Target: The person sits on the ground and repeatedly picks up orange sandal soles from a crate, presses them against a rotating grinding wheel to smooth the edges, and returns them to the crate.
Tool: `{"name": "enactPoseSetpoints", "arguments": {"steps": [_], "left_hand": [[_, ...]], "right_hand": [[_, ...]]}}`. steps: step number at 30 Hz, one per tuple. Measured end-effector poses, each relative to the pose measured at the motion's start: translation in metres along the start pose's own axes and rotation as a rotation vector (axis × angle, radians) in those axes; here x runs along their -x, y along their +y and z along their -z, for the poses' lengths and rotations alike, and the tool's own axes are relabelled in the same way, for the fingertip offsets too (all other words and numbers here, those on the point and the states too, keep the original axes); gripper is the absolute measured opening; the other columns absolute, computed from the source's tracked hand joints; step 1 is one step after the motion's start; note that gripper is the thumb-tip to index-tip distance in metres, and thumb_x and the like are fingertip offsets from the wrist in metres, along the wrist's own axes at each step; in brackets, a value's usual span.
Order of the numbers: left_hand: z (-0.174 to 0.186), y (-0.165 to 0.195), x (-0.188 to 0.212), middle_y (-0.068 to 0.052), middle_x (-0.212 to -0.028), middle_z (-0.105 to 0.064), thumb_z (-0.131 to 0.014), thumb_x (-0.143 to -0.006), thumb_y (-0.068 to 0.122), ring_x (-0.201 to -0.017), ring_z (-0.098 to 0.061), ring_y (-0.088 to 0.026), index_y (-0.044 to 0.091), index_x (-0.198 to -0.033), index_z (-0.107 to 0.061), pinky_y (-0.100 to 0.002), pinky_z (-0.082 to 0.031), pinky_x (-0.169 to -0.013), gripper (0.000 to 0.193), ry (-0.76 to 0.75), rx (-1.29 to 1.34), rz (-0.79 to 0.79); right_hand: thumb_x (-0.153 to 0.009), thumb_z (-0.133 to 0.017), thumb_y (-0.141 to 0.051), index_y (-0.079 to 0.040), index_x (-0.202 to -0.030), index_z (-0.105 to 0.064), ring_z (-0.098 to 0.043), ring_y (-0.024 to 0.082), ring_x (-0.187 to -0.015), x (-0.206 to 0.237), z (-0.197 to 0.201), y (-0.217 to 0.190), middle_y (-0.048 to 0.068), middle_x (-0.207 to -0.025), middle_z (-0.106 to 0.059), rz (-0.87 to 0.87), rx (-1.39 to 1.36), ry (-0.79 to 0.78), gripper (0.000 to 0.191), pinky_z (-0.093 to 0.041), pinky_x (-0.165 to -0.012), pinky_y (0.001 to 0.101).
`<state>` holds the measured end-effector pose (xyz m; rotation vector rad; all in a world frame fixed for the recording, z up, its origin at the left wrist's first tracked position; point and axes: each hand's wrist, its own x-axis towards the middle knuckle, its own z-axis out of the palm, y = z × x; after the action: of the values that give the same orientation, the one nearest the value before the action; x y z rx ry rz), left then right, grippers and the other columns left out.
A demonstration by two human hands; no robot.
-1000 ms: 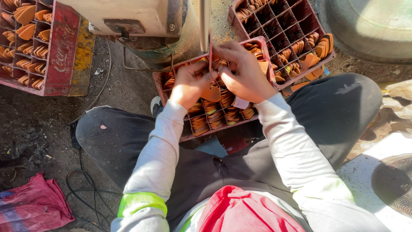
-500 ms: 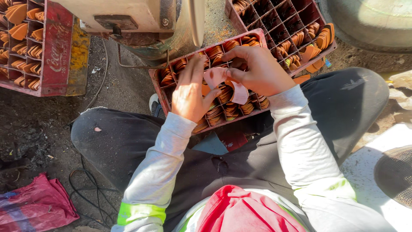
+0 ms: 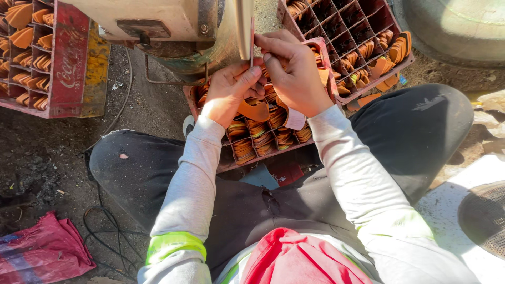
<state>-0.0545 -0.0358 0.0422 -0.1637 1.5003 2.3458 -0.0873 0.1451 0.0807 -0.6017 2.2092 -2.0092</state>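
Dirt ground (image 3: pixel 152 105), dark and littered, fills the head view, and I am looking down on a seated person's black trousers and grey sleeves. Between the knees sits a red compartment crate (image 3: pixel 231 160) packed with stacks of orange leather-like cut pieces (image 3: pixel 263 139). Both hands are raised to a thin vertical blade or spindle (image 3: pixel 244 29) hanging from a cream-coloured machine (image 3: pixel 158 21). My left hand (image 3: pixel 227 92) pinches one orange piece (image 3: pixel 256 110) against that blade, fingers closed narrow on it. My right hand (image 3: pixel 297 73) is closed too, thumb and forefinger pressing the same piece from the other side, with a paler strip (image 3: pixel 294 120) trailing below the wrist.

I judge the main risk to be the fingertips: they sit right beside the blade's edge, so a slip of the piece could drive them onto it. The loose trailing end might also snag.

A second red crate (image 3: pixel 315 16) stands at upper right, half filled. A third red crate (image 3: pixel 71 68) at left bears white script lettering on its side, with a yellow one behind it. Crumpled pink cloth (image 3: pixel 42 252) lies at lower left, near a black cable (image 3: pixel 113 231).
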Motion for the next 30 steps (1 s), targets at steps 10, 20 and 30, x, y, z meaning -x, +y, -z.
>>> {"name": "enactPoseSetpoints", "arguments": {"steps": [10, 20, 30], "left_hand": [[-0.009, -0.034, 0.005, -0.006, -0.094, -0.07, -0.076, -0.098, 0.024, -0.079, -0.067, -0.014, -0.004, -0.125, -0.067, -0.028, -0.057, -0.072, 0.04, 0.003, -0.032, 0.044], [0.001, -0.025, 0.008, -0.003, -0.095, -0.072, -0.079, -0.094, 0.024, -0.073, -0.063, -0.008, -0.002, -0.125, -0.067, -0.023, -0.054, -0.067, 0.043, 0.072, -0.236, -0.061], [0.017, -0.019, -0.009, -0.007, -0.087, -0.07, -0.074, -0.098, 0.026, -0.07, -0.064, -0.014, -0.002, -0.12, -0.07, -0.026, -0.054, -0.065, 0.036, 0.001, -0.002, 0.065]], "right_hand": [[-0.091, -0.05, 0.011, 0.001, -0.134, -0.068, -0.064, 0.015, -0.101, 0.02, 0.031, 0.02, 0.011, -0.118, -0.068, -0.096, 0.014, -0.118, 0.048, -0.051, -0.086, 0.0256], [-0.102, -0.052, 0.001, 0.005, -0.125, -0.067, -0.071, 0.011, -0.105, 0.014, 0.019, 0.004, 0.008, -0.115, -0.075, -0.244, -0.096, -0.135, 0.028, -0.057, -0.089, 0.0254], [-0.091, -0.051, 0.009, 0.005, -0.13, -0.067, -0.07, 0.022, -0.102, -0.001, 0.002, 0.006, 0.015, -0.12, -0.067, 0.034, 0.224, -0.038, 0.043, -0.056, -0.086, 0.0294]]}}
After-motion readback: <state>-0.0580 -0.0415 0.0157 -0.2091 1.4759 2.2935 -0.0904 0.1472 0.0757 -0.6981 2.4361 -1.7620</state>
